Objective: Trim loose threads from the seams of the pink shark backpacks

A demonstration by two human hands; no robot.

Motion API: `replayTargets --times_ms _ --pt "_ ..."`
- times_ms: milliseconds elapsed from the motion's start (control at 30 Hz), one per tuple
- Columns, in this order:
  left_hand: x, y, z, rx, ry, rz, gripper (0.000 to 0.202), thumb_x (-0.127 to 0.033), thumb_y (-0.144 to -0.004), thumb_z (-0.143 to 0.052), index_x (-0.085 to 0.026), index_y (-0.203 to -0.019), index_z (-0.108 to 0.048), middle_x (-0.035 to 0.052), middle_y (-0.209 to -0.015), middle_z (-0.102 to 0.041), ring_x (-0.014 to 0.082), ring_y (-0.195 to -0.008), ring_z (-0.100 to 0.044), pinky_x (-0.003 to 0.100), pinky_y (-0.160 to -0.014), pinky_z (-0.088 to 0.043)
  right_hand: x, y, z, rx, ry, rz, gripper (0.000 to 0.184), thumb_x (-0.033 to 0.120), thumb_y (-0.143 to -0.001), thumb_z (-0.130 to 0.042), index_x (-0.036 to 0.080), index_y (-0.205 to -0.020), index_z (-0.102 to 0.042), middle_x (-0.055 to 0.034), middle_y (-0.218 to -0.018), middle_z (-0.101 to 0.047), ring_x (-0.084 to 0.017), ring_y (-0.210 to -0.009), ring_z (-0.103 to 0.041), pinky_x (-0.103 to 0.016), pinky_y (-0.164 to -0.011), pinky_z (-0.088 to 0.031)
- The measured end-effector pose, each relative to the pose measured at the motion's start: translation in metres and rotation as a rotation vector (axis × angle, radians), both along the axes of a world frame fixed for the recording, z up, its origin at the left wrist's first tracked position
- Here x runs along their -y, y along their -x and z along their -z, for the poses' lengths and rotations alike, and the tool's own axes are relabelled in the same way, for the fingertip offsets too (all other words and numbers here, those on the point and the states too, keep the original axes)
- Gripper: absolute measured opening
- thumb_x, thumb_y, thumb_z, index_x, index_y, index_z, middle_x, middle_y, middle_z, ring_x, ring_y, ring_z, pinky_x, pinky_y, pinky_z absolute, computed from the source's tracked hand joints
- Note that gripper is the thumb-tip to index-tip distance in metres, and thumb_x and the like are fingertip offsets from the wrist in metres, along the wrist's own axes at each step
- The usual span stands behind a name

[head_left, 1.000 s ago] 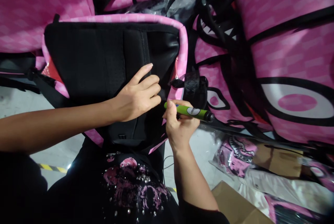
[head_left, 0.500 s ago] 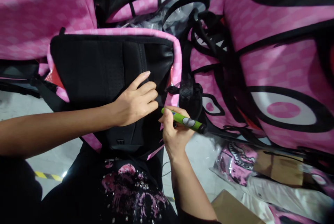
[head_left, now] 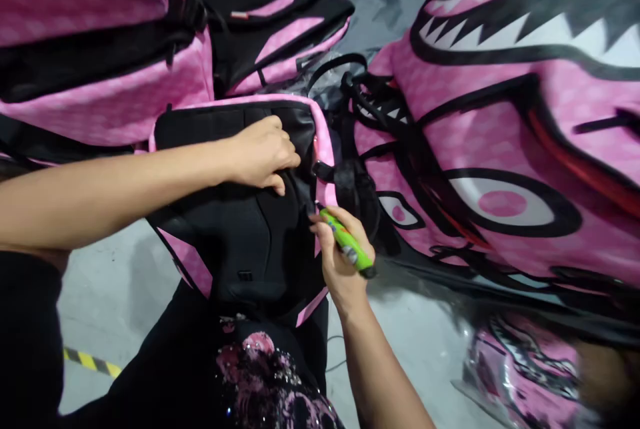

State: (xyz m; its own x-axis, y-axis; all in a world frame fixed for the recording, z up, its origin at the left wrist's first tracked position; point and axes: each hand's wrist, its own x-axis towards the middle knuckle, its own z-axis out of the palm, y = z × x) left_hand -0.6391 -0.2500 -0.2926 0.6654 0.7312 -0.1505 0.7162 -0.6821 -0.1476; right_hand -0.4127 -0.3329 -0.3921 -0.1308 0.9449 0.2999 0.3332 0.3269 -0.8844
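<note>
R hand [head_left: 340, 269] clamped on green pen [head_left: 345, 239]; L hand [head_left: 263, 152] apart, curled on blk/pink bag [head_left: 225, 236], grip unclear.

The left-hand grip [head_left: 265, 152] has been raised toward the top edge of the black-and-pink backpack [head_left: 225, 232], its fingers curled tighter. At that backpack's side, the green marker [head_left: 345, 239] in the right-hand grip [head_left: 343, 272] has been tilted more steeply. More shark-face bag [head_left: 495, 129] has been revealed beyond the backpack.
</note>
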Motion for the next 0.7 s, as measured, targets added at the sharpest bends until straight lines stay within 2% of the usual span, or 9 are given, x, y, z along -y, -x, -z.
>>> replayTargets --times_ms 100,167,233,300,367,433,567,633,700 --pt "0.025 -0.014 -0.03 0.122 -0.035 -0.073 0.035 -0.055 -0.08 -0.072 -0.02 -0.083 -0.067 0.0009 -0.079 -0.073 0.0198 -0.079 -0.067 0.036 -0.081 -0.041 0.0 0.005 -0.026 0.007 -0.262 -0.042 0.038 0.031 -0.093 -0.066 0.025 -0.13 -0.062 -0.0087 -0.121 -0.072 -0.024 -0.109 -0.071 -0.041 -0.097 -0.058" --pt "0.048 -0.025 -0.053 0.211 -0.061 -0.145 0.033 -0.053 -0.079 -0.073 -0.021 -0.078 -0.066 -0.0013 -0.072 -0.071 0.0185 -0.072 -0.066 0.034 -0.073 -0.041 -0.002 0.006 -0.052 0.035 -0.389 -0.048 0.036 0.034 -0.092 -0.066 0.027 -0.128 -0.064 -0.0073 -0.12 -0.073 -0.025 -0.108 -0.071 -0.04 -0.095 -0.059" --pt "0.072 -0.035 -0.073 0.3 -0.067 -0.237 0.033 -0.052 -0.08 -0.072 -0.02 -0.075 -0.065 -0.0019 -0.066 -0.068 0.0158 -0.063 -0.063 0.03 -0.064 -0.038 -0.004 0.002 -0.075 0.064 -0.411 -0.056 0.032 0.037 -0.092 -0.066 0.028 -0.123 -0.068 -0.0061 -0.115 -0.074 -0.024 -0.1 -0.073 -0.037 -0.09 -0.061" --pt "0.09 -0.04 -0.082 0.383 -0.03 -0.352 0.035 -0.053 -0.082 -0.07 -0.02 -0.072 -0.065 -0.0018 -0.062 -0.066 0.0139 -0.056 -0.06 0.027 -0.055 -0.034 -0.006 -0.005 -0.087 0.096 -0.383 -0.107 0.029 0.04 -0.091 -0.067 0.03 -0.118 -0.071 -0.0053 -0.111 -0.075 -0.023 -0.094 -0.074 -0.036 -0.085 -0.062" --pt "0.097 -0.038 -0.076 0.43 0.069 -0.442 0.033 -0.052 -0.085 -0.067 -0.02 -0.076 -0.068 -0.0016 -0.066 -0.068 0.0139 -0.056 -0.061 0.026 -0.052 -0.033 -0.011 -0.009 -0.083 0.112 -0.367 -0.217 0.027 0.042 -0.091 -0.067 0.03 -0.114 -0.073 -0.0049 -0.107 -0.076 -0.023 -0.091 -0.074 -0.037 -0.083 -0.062" --pt "0.092 -0.028 -0.059 0.431 0.112 -0.452 0.024 -0.043 -0.092 -0.06 -0.021 -0.09 -0.07 -0.0001 -0.077 -0.073 0.0154 -0.066 -0.065 0.026 -0.058 -0.04 -0.018 -0.009 -0.067 0.109 -0.387 -0.309 0.025 0.038 -0.092 -0.063 0.028 -0.113 -0.072 -0.0047 -0.106 -0.077 -0.022 -0.092 -0.074 -0.039 -0.085 -0.061" --pt "0.056 -0.001 -0.03 0.353 -0.181 -0.273 0.022 -0.024 -0.094 -0.055 -0.018 -0.112 -0.067 0.0117 -0.117 -0.07 0.0264 -0.113 -0.062 0.039 -0.09 -0.047 -0.034 0.005 -0.033 0.156 -0.525 -0.28 0.026 0.024 -0.093 -0.06 0.024 -0.118 -0.068 -0.0075 -0.108 -0.076 -0.022 -0.098 -0.073 -0.041 -0.088 -0.057" --pt "0.036 0.006 -0.025 0.332 -0.216 -0.202 0.042 -0.027 -0.087 -0.067 -0.018 -0.127 -0.06 0.0155 -0.14 -0.057 0.0319 -0.132 -0.048 0.046 -0.103 -0.041 -0.034 0.011 -0.027 0.209 -0.604 -0.255 0.03 0.02 -0.091 -0.061 0.022 -0.12 -0.067 -0.0098 -0.109 -0.076 -0.023 -0.096 -0.073 -0.04 -0.084 -0.057" --pt "0.02 0.007 -0.022 0.285 -0.132 -0.211 0.085 -0.035 -0.074 -0.081 -0.019 -0.147 -0.04 0.0186 -0.153 -0.043 0.036 -0.137 -0.041 0.05 -0.107 -0.038 -0.027 0.014 -0.026 0.215 -0.648 -0.265 0.034 0.018 -0.089 -0.062 0.023 -0.122 -0.067 -0.0097 -0.107 -0.076 -0.023 -0.095 -0.073 -0.04 -0.082 -0.056"
